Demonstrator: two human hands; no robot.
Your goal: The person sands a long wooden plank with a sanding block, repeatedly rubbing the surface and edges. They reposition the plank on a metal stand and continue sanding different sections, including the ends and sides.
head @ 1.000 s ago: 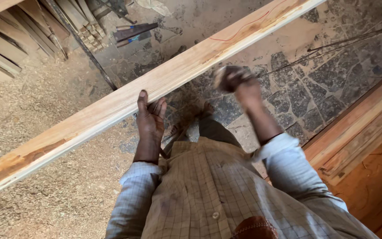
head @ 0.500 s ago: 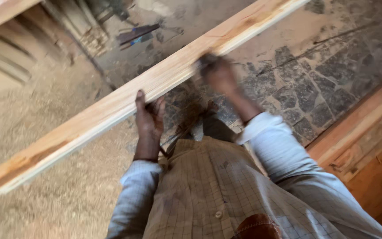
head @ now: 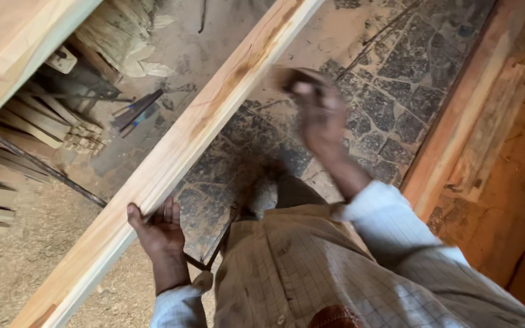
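A long pale wooden plank (head: 214, 115) runs across the room from the lower left to the upper middle, held up above a floor of dark flat stones (head: 396, 91) and, on the left, a thick layer of sawdust (head: 13, 267). On the right stands a reddish wooden bench (head: 475, 121). At the upper left, a second pale board (head: 13, 48) crosses the corner, and under it lie short wood offcuts (head: 56, 121).

The person's left hand (head: 158, 229) holds the plank from below at its near edge, thumb on the top face and fingers curled under it. The right hand (head: 317, 112) is blurred, just beside the plank's right edge; it seems closed around something small and dark, but I cannot tell what it is.
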